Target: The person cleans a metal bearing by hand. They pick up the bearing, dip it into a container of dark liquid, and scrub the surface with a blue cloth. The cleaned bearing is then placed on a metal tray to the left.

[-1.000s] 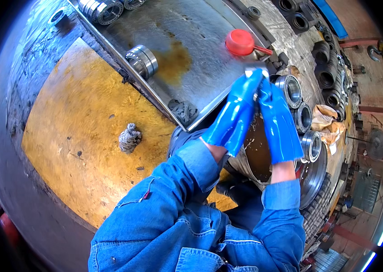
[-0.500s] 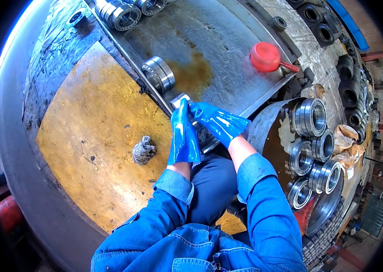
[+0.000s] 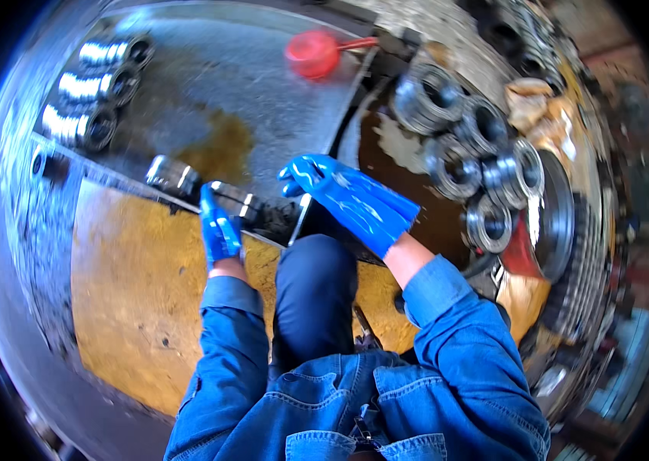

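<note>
At the tray's (image 3: 267, 84) near edge, the left hand (image 3: 219, 234) stands with fingers straight and close together at one end of a bearing (image 3: 236, 201); contact is unclear. The right hand (image 3: 349, 201), loosely curled and seemingly unladen, hangs apart. The bearing, lying on its side inside the tray, is probably heavy, rigid and slick, best gripped around its outer ring. The left hand partly covers it. Beyond lies a second bearing (image 3: 173, 177); farthest, a blurred red scoop (image 3: 314, 55).
</note>
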